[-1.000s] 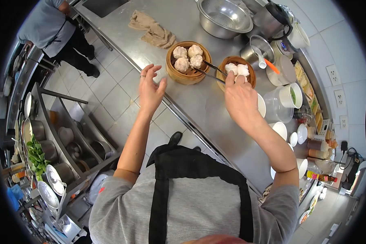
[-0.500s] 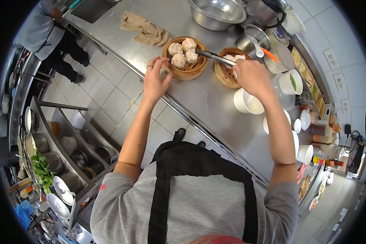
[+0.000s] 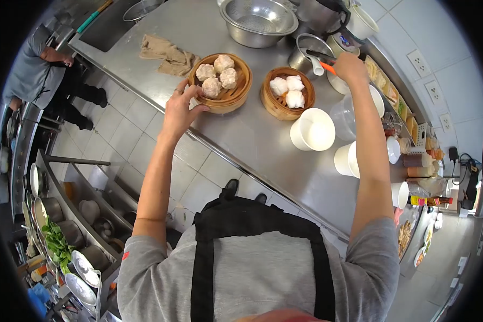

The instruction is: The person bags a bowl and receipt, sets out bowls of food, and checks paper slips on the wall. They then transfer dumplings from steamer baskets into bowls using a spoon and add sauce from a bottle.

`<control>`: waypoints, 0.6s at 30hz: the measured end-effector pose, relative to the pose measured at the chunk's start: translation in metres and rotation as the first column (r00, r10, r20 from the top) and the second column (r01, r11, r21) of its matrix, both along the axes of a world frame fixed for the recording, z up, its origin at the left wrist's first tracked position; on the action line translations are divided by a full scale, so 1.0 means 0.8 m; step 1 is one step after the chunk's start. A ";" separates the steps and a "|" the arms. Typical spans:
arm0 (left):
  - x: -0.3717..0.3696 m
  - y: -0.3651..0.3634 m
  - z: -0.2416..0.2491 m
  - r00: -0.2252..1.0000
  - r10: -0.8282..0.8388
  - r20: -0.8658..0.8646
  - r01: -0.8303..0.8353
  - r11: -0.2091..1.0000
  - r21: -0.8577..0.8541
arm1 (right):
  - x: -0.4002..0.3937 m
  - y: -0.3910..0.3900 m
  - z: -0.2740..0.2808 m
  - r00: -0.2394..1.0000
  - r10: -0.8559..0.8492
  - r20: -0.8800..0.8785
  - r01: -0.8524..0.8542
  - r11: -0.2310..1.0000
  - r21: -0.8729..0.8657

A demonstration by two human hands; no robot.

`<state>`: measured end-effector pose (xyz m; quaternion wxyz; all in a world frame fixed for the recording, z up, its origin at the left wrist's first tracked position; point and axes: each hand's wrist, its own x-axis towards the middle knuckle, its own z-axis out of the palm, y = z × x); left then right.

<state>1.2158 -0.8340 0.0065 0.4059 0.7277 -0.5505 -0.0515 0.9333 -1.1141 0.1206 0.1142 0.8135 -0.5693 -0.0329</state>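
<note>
My left hand [image 3: 181,111] rests against the near-left side of a round bamboo steamer [image 3: 234,102], its thumb and fingers on the rim. Several pale shumai [image 3: 212,87] sit on the slats inside. To the right, a smaller bamboo steamer [image 3: 284,111] holds three white dumplings [image 3: 295,99]. My right hand [image 3: 351,68] is closed around dark-tipped tongs [image 3: 320,55], whose tips reach over a metal pot [image 3: 301,60]. Close beside its fingers is a white utensil with an orange handle [image 3: 328,68]. The hand covers the rear of the tongs.
A metal colander [image 3: 259,40] and a crumpled brown cloth [image 3: 166,56] lie toward the back of the steel counter [image 3: 241,134]. White paper bowls [image 3: 312,130] stand near my right forearm. Across the aisle at left is another person [image 3: 35,75]. Shelves with pots and greens [image 3: 56,240] stand lower left.
My right hand has moved the tongs away from the smaller steamer, back and right to the metal pot. My left hand stays at the larger steamer. The view has shifted slightly.
</note>
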 end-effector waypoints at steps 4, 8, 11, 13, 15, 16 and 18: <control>0.005 0.008 0.047 0.998 -0.053 0.045 0.052 0.998 0.018 | 0.002 -0.013 -0.021 0.975 0.223 0.018 -0.211 0.941 -0.263; 0.001 0.010 0.092 0.970 -0.174 0.169 0.178 0.984 -0.008 | 0.042 0.051 -0.005 0.748 0.514 0.421 -0.520 0.847 -0.111; -0.016 0.017 0.123 0.956 -0.237 0.171 0.237 0.971 0.021 | 0.055 0.128 -0.009 0.597 -0.100 0.796 -0.646 0.528 0.551; -0.031 0.022 0.136 0.945 -0.284 0.164 0.282 0.959 0.032 | 0.048 0.148 -0.017 0.522 -0.329 0.787 -0.672 0.410 0.617; -0.047 0.030 0.139 0.919 -0.353 0.173 0.353 0.935 0.036 | 0.022 0.158 -0.019 0.483 -0.456 0.747 -0.705 0.303 0.641; -0.059 0.033 0.141 0.911 -0.385 0.147 0.383 0.923 0.039 | 0.005 0.164 -0.022 0.462 -0.483 0.744 -0.695 0.324 0.642; -0.086 0.037 0.142 0.890 -0.447 0.084 0.446 0.894 0.041 | -0.034 0.183 -0.023 0.420 -0.537 0.732 -0.666 0.365 0.650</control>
